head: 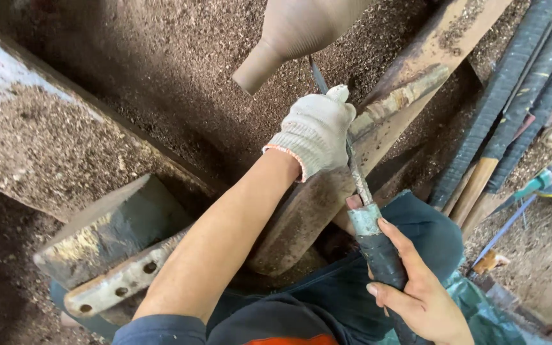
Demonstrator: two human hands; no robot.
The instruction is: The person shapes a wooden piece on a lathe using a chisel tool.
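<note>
Both hands are on the turning chisel [352, 172]: my gloved left hand [314, 134], at the centre of the frame, is closed over its steel shank and presses it down on the long wooden rest [410, 89], while my bare right hand [416, 287], lower right, is wrapped around the dark taped handle [381, 255]. The blade's tip reaches up to the pale wooden piece [289, 32] at the top centre, right at its narrow neck; whether the edge is touching the wood I cannot tell.

That piece already shows a smooth rounded body tapering to a slim neck, so I judge the rough shaping done and the neck under finer work. How much is left I cannot say, since most of the piece lies outside the frame.

Sawdust [174, 76] covers the bed and the slanted beam [46, 134] at upper left. More long-handled tools [519, 102] lean at upper right.
</note>
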